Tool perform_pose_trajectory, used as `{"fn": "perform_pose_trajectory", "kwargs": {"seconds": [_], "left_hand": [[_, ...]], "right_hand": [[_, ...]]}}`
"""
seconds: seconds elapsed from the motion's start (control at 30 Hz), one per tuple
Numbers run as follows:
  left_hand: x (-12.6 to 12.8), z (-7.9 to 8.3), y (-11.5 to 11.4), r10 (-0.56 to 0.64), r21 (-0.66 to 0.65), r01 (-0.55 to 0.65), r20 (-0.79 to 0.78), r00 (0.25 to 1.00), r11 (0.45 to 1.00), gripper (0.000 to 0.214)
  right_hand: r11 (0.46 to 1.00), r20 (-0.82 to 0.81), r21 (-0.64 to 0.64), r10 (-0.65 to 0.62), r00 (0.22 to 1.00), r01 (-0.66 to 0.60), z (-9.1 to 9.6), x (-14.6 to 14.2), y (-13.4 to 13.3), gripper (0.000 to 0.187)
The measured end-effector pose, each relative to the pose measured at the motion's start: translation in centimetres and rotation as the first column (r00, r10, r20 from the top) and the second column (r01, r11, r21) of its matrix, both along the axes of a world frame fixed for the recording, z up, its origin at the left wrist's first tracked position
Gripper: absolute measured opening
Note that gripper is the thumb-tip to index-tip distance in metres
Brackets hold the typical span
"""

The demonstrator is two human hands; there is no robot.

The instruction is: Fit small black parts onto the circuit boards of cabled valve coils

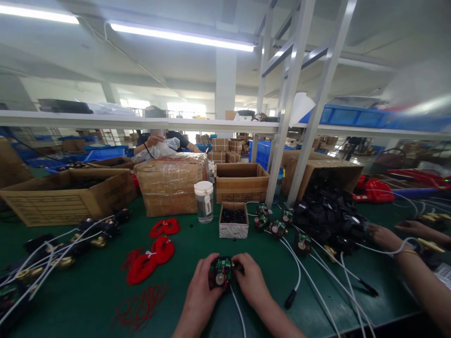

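Both my hands grip one small black part with a green circuit board and a round metal centre (221, 273), low in the middle over the green table (88, 291). My left hand (200, 291) wraps its left side with fingers curled. My right hand (252, 281) pinches its right side. A white cable (237, 312) runs from the part toward me. Several similar parts with white cables (278, 228) lie just beyond, to the right.
Red wire bundles (151, 258) lie left of my hands. A white-lidded jar (204, 201) and a small box of black pieces (233, 219) stand ahead, cardboard boxes (171, 185) behind. A co-worker's arm (405, 253) reaches in at right by a black parts pile (327, 216). Another person sits opposite.
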State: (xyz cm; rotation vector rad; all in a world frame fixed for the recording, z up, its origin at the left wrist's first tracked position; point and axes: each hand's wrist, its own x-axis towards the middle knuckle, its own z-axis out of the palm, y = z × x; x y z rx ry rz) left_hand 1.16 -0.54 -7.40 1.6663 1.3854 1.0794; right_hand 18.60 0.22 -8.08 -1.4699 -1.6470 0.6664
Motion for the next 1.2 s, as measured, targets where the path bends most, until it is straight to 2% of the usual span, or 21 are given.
{"fn": "perform_pose_trajectory", "kwargs": {"seconds": [0.13,0.27,0.47,0.63,0.83,1.2], "left_hand": [[0.5,-0.9,-0.2,0.066,0.045,-0.063,-0.065,0.996,0.997,0.058],[1.1,-1.0,-0.2,0.081,0.110,-0.068,-0.115,0.990,0.992,0.056],[0.9,-0.9,-0.2,0.098,0.194,-0.061,-0.188,0.977,0.979,0.063],[0.5,-0.4,-0.4,0.010,0.244,0.060,-0.276,0.961,0.968,0.069],[0.6,0.2,-1.0,-0.047,0.212,0.118,-0.313,0.949,0.970,0.073],[1.7,-0.2,-2.3,0.001,0.249,0.076,-0.295,0.955,0.966,0.067]], "right_hand": [[1.000,-0.091,0.013,0.001,0.996,0.000,-0.3,0.7,-0.3,0.032],[0.998,-0.183,-0.016,0.059,0.981,-0.063,-0.5,1.2,-0.8,0.030],[0.985,-0.255,-0.085,0.124,0.959,-0.150,0.0,1.6,-1.6,0.050],[0.970,-0.144,-0.059,0.226,0.964,-0.236,0.4,1.5,-1.5,0.054],[0.985,0.020,-0.045,0.167,0.986,-0.166,-0.8,1.1,-0.8,0.048],[0.991,0.119,0.000,0.133,0.984,-0.134,-1.8,1.2,-0.4,0.046]]}}
